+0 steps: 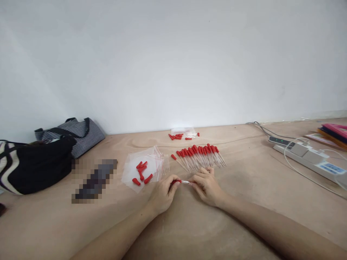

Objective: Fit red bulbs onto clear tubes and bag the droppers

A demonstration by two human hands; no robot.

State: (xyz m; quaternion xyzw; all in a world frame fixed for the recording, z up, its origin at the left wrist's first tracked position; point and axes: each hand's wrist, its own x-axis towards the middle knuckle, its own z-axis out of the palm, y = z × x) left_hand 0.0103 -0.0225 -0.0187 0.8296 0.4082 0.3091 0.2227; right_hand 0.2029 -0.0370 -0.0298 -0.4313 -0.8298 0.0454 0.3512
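Between my hands is a glass dropper tube (pixel 185 182) lying level, with a red rubber bulb (pixel 176 181) at its left end. My left hand (pixel 166 190) pinches the bulb, and my right hand (pixel 206 184) closes its fingers on the clear tube. Just beyond the hands, a row of red-topped droppers (pixel 202 153) lies side by side on the wooden table. Left of that row are several bare clear tubes (pixel 166 164) and a single loose red bulb (pixel 173 157). Several more red bulbs (pixel 141 167) rest on clear zip bags (pixel 130 169).
Near the wall sits another small pile of red bulbs (pixel 177 137) by a clear bag (pixel 183 130). To the left are a black bag (pixel 40 166), a striped bag (pixel 89 135) and a pixelated dark object (pixel 96 178). A white power strip (pixel 311 162) with cables stands right, before colourful folders (pixel 334 131).
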